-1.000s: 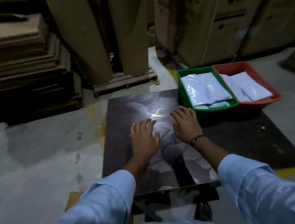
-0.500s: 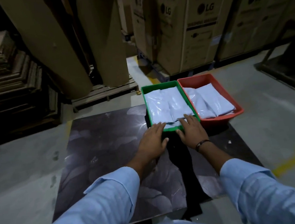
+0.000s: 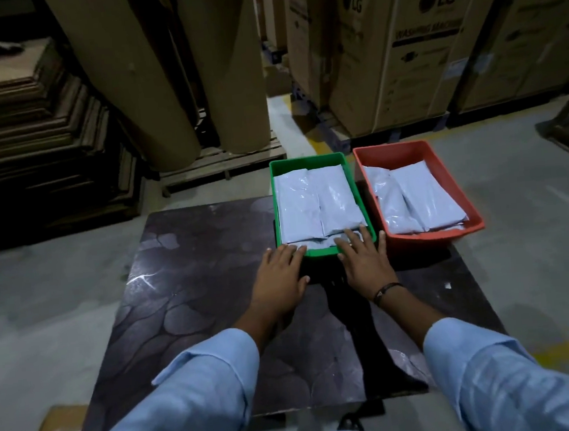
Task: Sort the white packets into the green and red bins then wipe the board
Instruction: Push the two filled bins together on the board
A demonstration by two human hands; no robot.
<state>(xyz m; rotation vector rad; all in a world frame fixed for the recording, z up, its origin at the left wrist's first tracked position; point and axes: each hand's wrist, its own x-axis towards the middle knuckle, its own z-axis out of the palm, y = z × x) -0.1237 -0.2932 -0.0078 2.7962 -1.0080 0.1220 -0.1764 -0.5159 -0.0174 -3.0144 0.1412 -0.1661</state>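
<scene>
Board point(image 3: 186, 292): dark, with a pale scale-like pattern and a sheen near its left edge; a small white speck point(image 3: 448, 285) lies near its right edge.

Green bin point(image 3: 306, 161): at the far edge of the board, right of the middle. Holds white packets point(image 3: 316, 205), two lying side by side on top with more showing beneath at the near end.

Red bin point(image 3: 390, 147): at the far right corner of the board, just beside the green bin with a narrow gap between them. Holds further white packets, stacked flat and slightly fanned.

Left hand point(image 3: 281, 274): palm down, fingers straight and spread, gripping nothing; fingertips at the near left corner of the green bin.

Right hand point(image 3: 362, 260): palm down, fingers straight, gripping nothing; fingers lie across the near rim of the green bin at its near right corner, reaching the packets there, the outermost finger by the gap between the bins. Dark wristband point(image 3: 386, 289) on the wrist.

Sleeves point(image 3: 204, 377): light blue, on both forearms.

Surroundings: grey concrete floor point(image 3: 36, 305) with a yellow line point(image 3: 563, 345); two large brown paper rolls point(image 3: 146, 72) upright on a wooden pallet point(image 3: 220, 162) beyond the far edge; cartons marked LG point(image 3: 398, 40) beyond the bins; stacked cardboard sheets point(image 3: 27, 117) off the far left corner.
</scene>
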